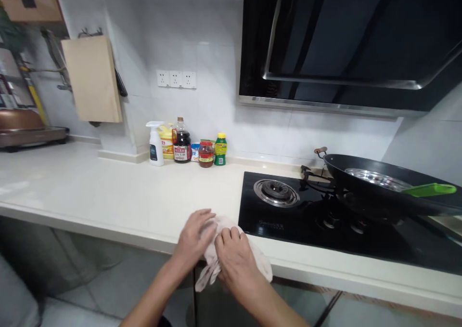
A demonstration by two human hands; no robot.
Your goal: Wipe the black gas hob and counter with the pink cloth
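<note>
Whitish cloth (260,257) — at counter edge (108,230)

The right hand (236,257) hides part of the pale cloth (261,259); the right edge cuts off the wok (382,201).

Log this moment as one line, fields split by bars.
left hand: at pale cloth | right hand: curled on cloth | cloth: at counter front edge | nearby: black cooktop

Your head cam, 1 view, from in front of counter (108,187), looking fwd & down, your L hand (195,235) & R hand (237,255) close at btm ctr, tiled wall (216,62) farther off, hob (306,228) & hood (339,43) to R.
</note>
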